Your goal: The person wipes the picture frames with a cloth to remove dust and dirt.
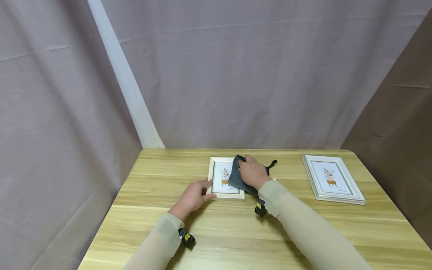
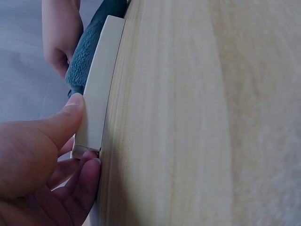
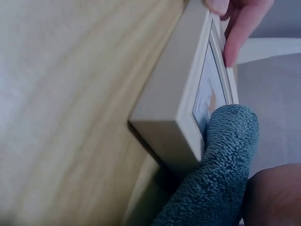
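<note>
A cream picture frame (image 1: 227, 196) lies face up near the table's far edge, its print of a plant in an orange pot partly covered. My left hand (image 1: 194, 195) grips the frame's left side, with the thumb along the near edge and fingers at the corner in the left wrist view. In my right hand (image 1: 253, 172) is a fuzzy dark teal cloth (image 1: 237, 180), held against the frame's right part. The right wrist view shows the cloth (image 3: 230, 141) bunched over the frame's corner (image 3: 164, 136). A black loop sticks out beyond the right hand.
At the right of the wooden table (image 1: 216, 240) lies a white picture frame (image 1: 339, 198) with a similar print and layered-looking edges. Grey curtains (image 1: 236, 82) hang behind and to the left, with a pale strip (image 1: 129, 90) between them. A brown curtain (image 1: 401, 131) hangs at the right.
</note>
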Action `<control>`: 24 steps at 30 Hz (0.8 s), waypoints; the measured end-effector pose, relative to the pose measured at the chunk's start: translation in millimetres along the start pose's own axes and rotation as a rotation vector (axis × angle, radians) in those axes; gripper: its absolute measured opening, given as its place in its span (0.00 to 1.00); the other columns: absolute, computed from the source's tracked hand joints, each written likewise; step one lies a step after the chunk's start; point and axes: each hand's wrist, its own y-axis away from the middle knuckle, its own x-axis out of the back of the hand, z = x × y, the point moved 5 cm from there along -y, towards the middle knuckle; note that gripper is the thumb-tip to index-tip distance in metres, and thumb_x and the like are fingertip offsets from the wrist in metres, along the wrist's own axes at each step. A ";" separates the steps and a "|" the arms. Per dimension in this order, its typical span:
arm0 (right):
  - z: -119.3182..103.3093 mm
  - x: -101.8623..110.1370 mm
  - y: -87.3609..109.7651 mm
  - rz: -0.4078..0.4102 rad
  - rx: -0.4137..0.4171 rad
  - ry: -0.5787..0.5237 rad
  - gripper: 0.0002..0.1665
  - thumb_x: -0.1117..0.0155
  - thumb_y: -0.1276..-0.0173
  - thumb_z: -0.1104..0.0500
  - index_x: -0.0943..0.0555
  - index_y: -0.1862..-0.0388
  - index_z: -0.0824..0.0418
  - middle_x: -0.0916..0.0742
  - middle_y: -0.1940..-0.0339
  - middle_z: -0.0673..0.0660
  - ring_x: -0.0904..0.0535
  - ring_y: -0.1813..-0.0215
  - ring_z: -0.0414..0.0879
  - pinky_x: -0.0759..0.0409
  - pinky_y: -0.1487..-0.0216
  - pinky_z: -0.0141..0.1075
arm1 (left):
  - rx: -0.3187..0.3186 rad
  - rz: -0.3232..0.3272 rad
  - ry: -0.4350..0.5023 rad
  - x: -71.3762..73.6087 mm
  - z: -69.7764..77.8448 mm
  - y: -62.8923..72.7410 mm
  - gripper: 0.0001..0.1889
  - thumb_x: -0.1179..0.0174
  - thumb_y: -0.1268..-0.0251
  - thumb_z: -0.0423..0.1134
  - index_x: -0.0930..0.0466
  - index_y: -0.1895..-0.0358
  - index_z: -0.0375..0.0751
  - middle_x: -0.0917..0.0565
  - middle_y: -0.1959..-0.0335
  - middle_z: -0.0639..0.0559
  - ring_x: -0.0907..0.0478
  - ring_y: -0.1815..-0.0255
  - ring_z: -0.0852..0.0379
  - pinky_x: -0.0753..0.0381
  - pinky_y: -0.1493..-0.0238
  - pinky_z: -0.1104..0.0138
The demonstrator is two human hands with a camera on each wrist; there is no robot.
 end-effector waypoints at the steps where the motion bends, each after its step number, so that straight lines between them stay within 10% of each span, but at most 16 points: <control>1: 1.7 -0.4 -2.5 -0.006 -0.009 -0.008 0.28 0.42 0.10 0.53 0.23 0.20 0.66 0.21 0.34 0.75 0.17 0.44 0.65 0.10 0.63 0.51 | -0.001 0.000 0.001 -0.1 0.3 -0.1 0.36 0.28 0.23 0.52 0.26 0.19 0.43 0.30 0.17 0.40 0.33 0.17 0.35 0.36 0.17 0.45; 24: -8.3 1.7 -21.1 0.005 0.022 0.062 0.27 0.47 0.09 0.57 0.24 0.18 0.60 0.26 0.18 0.61 0.29 0.27 0.65 0.17 0.38 0.62 | 0.000 0.010 -0.017 -1.0 0.4 -0.7 0.35 0.28 0.23 0.52 0.25 0.19 0.44 0.29 0.18 0.40 0.32 0.18 0.35 0.35 0.17 0.45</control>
